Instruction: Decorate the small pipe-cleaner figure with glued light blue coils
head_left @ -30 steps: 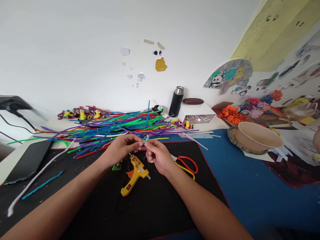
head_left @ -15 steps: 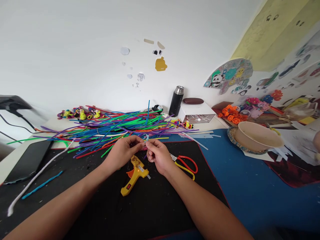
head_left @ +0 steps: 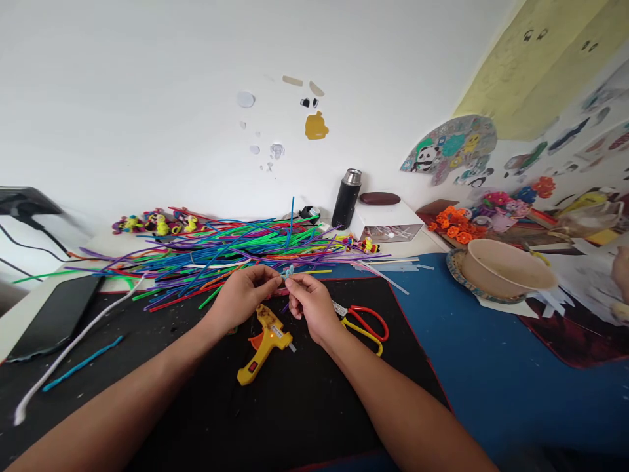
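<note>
My left hand point(head_left: 246, 295) and my right hand point(head_left: 313, 305) meet over the back of the black mat point(head_left: 314, 400). Between their fingertips they pinch a small light-blue piece point(head_left: 288, 271), its looped top showing above the fingers. Just below my hands lies a yellow hot glue gun point(head_left: 266, 344) with a small orange light. Scissors point(head_left: 366, 324) with red and yellow handles rest beside my right hand, their blades partly hidden. Behind both hands spreads a pile of coloured pipe cleaners point(head_left: 236, 249).
A black phone point(head_left: 54, 318), a white strip point(head_left: 73, 347) and a blue twisted stem point(head_left: 83, 364) lie left. Behind stand a black thermos point(head_left: 346, 198) and a white box point(head_left: 388, 219). A bowl point(head_left: 508, 265) is at right; another person's hand point(head_left: 622, 275) shows at the edge.
The light-blue piece has turned slightly between my fingertips, showing more of its loops. At the right edge, the other person's hand has moved.
</note>
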A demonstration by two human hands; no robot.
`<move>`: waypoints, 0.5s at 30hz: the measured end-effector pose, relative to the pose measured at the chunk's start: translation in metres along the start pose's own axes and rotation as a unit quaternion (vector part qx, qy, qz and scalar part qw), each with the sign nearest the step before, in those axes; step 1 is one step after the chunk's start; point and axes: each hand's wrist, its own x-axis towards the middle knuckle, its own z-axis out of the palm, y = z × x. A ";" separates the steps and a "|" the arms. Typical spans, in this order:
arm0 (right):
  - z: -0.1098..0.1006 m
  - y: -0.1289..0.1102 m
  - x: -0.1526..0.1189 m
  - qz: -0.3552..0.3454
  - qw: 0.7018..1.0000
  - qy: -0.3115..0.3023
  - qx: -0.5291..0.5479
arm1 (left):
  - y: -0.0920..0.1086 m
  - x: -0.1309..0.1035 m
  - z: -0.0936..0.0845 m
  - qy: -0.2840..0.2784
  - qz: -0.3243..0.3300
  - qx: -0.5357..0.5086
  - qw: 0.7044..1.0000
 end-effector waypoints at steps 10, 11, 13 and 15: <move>0.000 0.000 0.000 0.003 1.000 -0.002 0.004 | -0.005 0.003 -0.005 -0.014 -0.001 -0.034 0.999; 0.000 0.000 0.000 0.000 1.000 -0.001 0.000 | -0.006 0.003 -0.004 -0.015 -0.002 -0.034 0.999; 0.000 0.000 0.000 -0.005 1.000 0.000 -0.007 | -0.007 0.003 -0.004 -0.017 -0.005 -0.035 0.999; 0.001 0.000 0.000 -0.006 1.000 0.001 -0.011 | -0.007 0.004 -0.005 -0.022 -0.010 -0.043 0.999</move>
